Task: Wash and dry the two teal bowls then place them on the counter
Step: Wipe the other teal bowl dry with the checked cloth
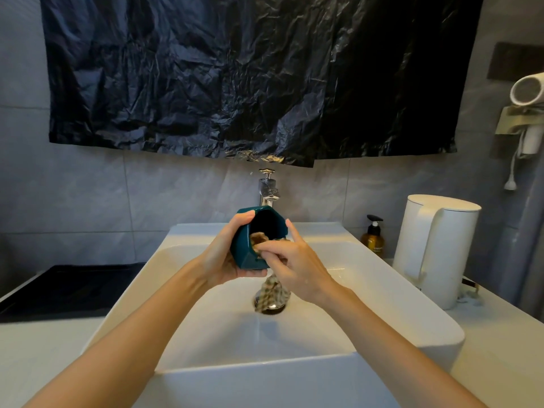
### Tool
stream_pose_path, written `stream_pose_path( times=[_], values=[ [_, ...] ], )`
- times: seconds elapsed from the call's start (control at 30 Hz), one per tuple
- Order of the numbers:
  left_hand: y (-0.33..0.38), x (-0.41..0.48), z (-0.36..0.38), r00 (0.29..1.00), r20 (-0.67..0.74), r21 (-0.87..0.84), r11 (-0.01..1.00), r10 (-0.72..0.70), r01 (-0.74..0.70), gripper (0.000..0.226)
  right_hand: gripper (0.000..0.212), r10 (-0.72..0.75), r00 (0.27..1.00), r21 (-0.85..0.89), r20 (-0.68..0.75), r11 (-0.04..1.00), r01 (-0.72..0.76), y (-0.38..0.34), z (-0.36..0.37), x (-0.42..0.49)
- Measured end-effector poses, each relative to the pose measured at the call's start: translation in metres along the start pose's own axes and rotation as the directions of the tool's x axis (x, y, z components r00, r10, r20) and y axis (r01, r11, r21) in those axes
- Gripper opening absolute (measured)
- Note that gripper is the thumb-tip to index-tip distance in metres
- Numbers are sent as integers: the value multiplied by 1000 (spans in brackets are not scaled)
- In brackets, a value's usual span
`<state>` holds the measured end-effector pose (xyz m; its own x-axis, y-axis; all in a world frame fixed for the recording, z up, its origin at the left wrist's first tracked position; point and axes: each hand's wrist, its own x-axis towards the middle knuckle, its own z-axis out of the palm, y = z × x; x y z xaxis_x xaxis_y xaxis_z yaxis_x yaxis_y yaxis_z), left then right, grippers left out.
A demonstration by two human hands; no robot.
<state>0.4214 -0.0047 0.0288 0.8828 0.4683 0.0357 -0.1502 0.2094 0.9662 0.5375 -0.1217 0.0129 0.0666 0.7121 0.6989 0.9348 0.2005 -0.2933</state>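
Note:
A faceted teal bowl [246,251] is tipped on its side above the white sink [382,293], its opening turned toward me. My left hand [223,260] grips its outer wall from the left, thumb on the rim. My right hand [297,260] pinches a checked cloth [273,293] and presses part of it inside the bowl, index finger raised. The rest of the cloth hangs down over the drain. A second teal bowl is not in view.
A chrome tap [268,188] stands behind the bowl. On the counter to the right are an amber pump bottle [373,237] and a white kettle [435,248]. A black tray [67,287] lies at the left. A hair dryer [528,92] hangs on the right wall.

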Motion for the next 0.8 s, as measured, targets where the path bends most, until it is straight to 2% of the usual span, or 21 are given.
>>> stream_pose_path(
  times=[0.07,0.17,0.27,0.33,0.4,0.6,0.67,0.8],
  values=[
    [-2,0,2,1000,-2,20,1000,-24,24,50,27,-33,998,25,60,999,31,0,2,1],
    [-4,-1,3,997,8,16,997,-80,80,61,29,-95,987,-116,132,987,110,1,-1,1],
    [-5,-2,6,995,20,-16,995,-93,94,59,38,-121,989,-331,90,932,144,2,-4,2],
    [-4,-3,6,997,19,-29,996,-81,81,55,41,-109,993,-394,38,912,115,0,-2,3],
    [-3,-3,6,997,35,-35,997,-74,75,57,39,-89,995,-329,35,939,95,-3,2,5],
    [2,-4,4,999,19,-14,999,-49,49,52,47,-63,994,48,87,997,59,-2,6,7],
    [0,-4,3,998,31,3,998,-63,63,56,47,-82,990,32,112,996,79,-1,2,4],
    [-1,-5,6,995,35,11,995,-95,95,56,37,-166,975,-250,146,948,198,-1,-1,1]
  ],
)
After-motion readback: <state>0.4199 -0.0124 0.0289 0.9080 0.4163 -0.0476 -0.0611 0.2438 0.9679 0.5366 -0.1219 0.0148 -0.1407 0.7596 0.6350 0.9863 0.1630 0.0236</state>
